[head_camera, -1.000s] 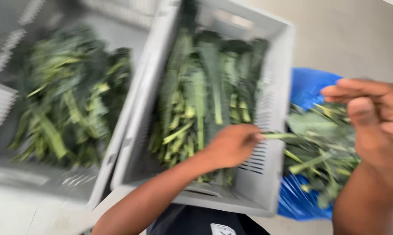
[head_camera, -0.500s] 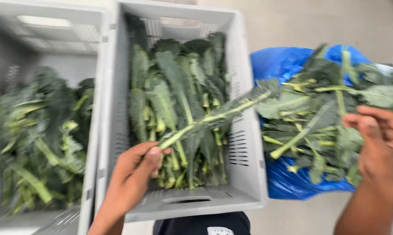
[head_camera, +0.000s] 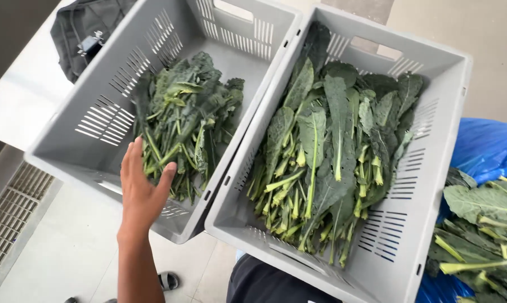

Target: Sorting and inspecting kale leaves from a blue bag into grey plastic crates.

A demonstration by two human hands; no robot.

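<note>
My left hand (head_camera: 141, 196) is open with its fingers spread, holding nothing. It hovers over the near rim of the left grey plastic crate (head_camera: 104, 120). That crate holds a loose pile of dark leafy greens (head_camera: 186, 123) just beyond my fingertips. To its right, touching it, a second grey crate (head_camera: 410, 185) is filled with bigger long-stemmed dark leaves (head_camera: 326, 157), stems pointing toward me. My right hand is out of the picture.
A blue plastic bag (head_camera: 486, 148) at the right edge carries more leafy greens (head_camera: 483, 224). A dark bag (head_camera: 85, 33) lies behind the left crate. A metal floor grate (head_camera: 12, 219) runs along the lower left. A sandalled foot (head_camera: 168, 279) shows below my arm.
My left hand let go of the long leaf stalk it held over the right crate and moved left, empty, to the left crate. My right hand has left the view.
</note>
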